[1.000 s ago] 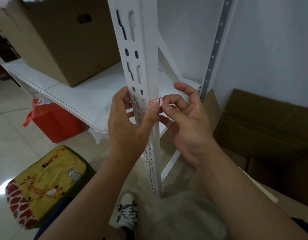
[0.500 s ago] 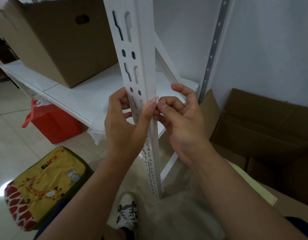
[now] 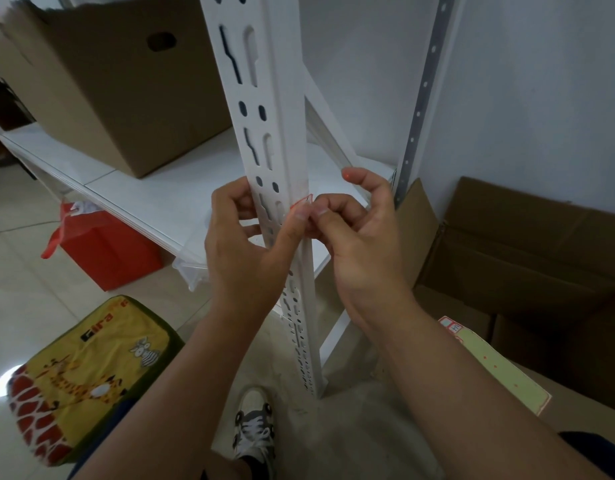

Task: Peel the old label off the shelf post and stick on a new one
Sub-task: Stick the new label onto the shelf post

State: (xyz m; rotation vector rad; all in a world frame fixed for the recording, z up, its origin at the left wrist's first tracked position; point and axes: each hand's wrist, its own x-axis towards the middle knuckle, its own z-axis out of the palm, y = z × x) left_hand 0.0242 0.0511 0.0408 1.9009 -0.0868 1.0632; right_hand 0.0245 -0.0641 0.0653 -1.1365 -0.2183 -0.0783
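Soft, even indoor light fills the scene, with only faint shadows. A bright glare spot sits on the glossy floor tile [image 3: 3, 382], far down-left of the fingers [image 3: 300, 216]. Wide-angle distortion bends the white shelf post [image 3: 264, 98] and the grey slotted rail [image 3: 423, 84] rising above the fingers. The cardboard box [image 3: 108, 84] up-left smears at its edge; the fingertips are slightly soft.

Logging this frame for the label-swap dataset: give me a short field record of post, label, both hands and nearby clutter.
post: white slotted shelf post, upright
label: small red-edged label at the post's corner edge, one end lifted
left hand: grips the post, thumb on the label
right hand: fingertips pinch the label
shelf: cardboard box on white shelf board
floor: red bag, giraffe-print cushion
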